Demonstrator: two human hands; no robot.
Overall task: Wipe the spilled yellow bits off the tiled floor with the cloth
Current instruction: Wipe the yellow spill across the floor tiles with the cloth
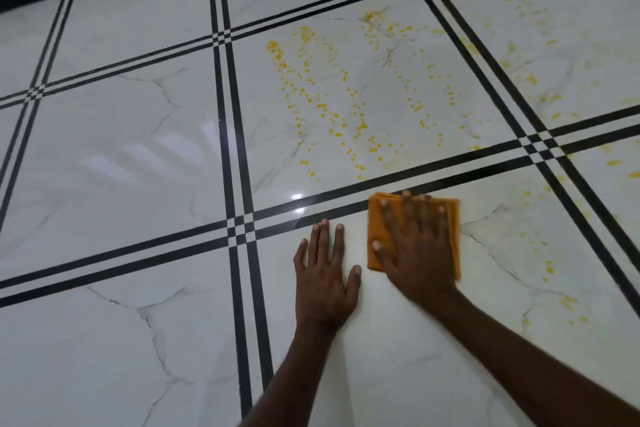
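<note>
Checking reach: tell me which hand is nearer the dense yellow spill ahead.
Right. The right hand lies flat on the orange cloth just below the yellow spill; the left hand rests on bare tile, lower left.

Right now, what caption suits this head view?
Right hand presses orange cloth on tiled floor; yellow bits lie beyond.
</note>
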